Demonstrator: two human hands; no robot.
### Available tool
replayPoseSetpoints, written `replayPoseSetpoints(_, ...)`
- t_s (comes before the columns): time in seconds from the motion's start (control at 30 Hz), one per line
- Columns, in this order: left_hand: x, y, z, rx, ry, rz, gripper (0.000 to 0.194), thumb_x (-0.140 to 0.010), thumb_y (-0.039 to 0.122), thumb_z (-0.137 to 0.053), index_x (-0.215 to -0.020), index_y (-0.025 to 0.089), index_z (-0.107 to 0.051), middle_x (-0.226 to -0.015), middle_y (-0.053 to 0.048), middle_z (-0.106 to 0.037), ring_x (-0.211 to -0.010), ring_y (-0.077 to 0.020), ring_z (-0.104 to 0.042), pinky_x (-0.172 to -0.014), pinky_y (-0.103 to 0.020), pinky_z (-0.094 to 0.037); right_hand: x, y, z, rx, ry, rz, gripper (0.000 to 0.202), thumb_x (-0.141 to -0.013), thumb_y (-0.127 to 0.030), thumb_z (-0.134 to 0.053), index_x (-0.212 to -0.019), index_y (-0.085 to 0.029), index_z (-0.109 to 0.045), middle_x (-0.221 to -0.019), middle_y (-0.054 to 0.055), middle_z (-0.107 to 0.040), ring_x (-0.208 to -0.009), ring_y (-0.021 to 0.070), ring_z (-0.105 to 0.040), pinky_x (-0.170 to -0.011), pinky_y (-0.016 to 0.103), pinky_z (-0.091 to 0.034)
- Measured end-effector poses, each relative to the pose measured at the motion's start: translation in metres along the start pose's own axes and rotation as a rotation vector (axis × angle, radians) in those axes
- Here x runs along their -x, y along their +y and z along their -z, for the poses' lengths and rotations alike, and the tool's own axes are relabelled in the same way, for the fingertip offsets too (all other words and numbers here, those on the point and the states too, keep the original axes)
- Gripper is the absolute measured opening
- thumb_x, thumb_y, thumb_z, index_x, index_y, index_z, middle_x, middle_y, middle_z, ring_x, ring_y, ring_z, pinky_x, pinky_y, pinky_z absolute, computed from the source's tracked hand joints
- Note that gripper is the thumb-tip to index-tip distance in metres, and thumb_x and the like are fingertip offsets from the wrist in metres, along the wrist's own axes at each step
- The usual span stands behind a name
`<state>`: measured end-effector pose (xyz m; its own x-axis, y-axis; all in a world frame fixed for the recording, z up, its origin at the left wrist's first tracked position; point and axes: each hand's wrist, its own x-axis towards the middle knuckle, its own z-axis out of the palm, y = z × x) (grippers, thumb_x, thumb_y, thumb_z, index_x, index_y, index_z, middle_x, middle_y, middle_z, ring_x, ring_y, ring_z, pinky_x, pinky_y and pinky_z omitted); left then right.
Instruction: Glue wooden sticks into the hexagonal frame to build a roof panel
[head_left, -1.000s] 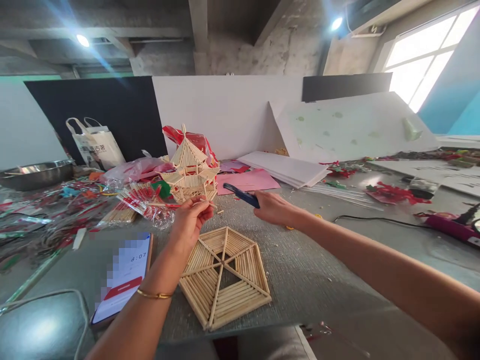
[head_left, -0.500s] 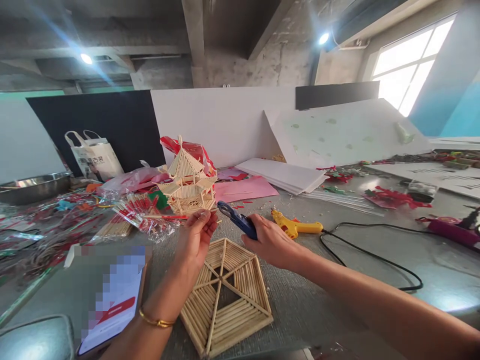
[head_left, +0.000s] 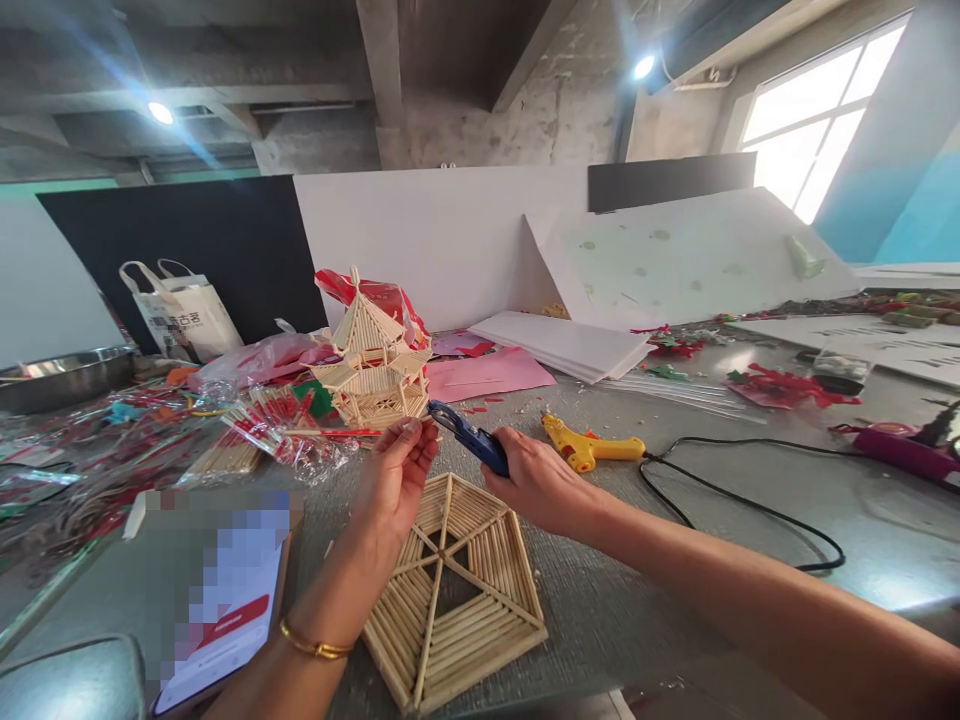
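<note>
My right hand (head_left: 536, 482) grips a pair of blue-handled cutters (head_left: 474, 440), its head pointing up and left. Close to that head, the thumb and fingers of my left hand (head_left: 401, 465) are pinched together; whatever they hold is too small or hidden to make out. Below both hands lies a flat hexagonal panel (head_left: 480, 640) of thin wooden sticks, with spokes meeting at its centre and gaps around the hub. Part of its left side is covered by my left forearm. A small stick-built pavilion (head_left: 371, 345) with a pointed roof stands just beyond my left hand.
A yellow glue gun (head_left: 592, 445) lies right of my right hand, its black cable (head_left: 757, 535) looping across the table. A phone (head_left: 225, 610) rests at the left. Plastic-wrapped sticks (head_left: 277, 425), pink paper (head_left: 491, 374), and white boards (head_left: 562, 343) lie farther back.
The view has shifted slightly. The head of the cutters is now nearer to my left fingertips. Both hands keep their grips, and the hexagonal panel stays in place.
</note>
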<state>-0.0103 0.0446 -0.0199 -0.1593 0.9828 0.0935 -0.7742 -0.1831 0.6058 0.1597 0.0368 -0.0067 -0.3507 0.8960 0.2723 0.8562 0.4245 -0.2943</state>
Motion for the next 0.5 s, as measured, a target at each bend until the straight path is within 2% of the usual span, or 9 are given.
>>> replayPoseSetpoints(0.3,0.0011,-0.0051,0.0014,-0.119,-0.001,-0.001,0.016,-0.06,0.009,-0.072,-0.071,0.013,-0.062,-0.075,-0.003,-0.07,-0.064,-0.0079,-0.062,-0.061,-0.017,-0.049,-0.0037,0.0016,-0.0019,0.013,0.012,-0.037,0.014,-0.079,-0.032,-0.044,-0.078,-0.018,-0.048,-0.068,0.003,-0.059,-0.058,0.0135,-0.051,-0.053,0.024,-0.027)
replayPoseSetpoints(0.5,-0.0001,-0.005,0.0029,-0.504,0.028,-0.123,0.02,-0.06,0.022,-0.073,-0.076,0.014,-0.063,-0.066,0.001,-0.066,-0.058,-0.008,-0.058,-0.055,-0.018,-0.044,-0.0036,0.0028,0.0009,0.067,0.019,-0.052,0.019,-0.08,-0.036,-0.044,-0.078,-0.018,-0.052,-0.067,0.003,-0.06,-0.056,0.0135,-0.052,-0.05,0.024,-0.026)
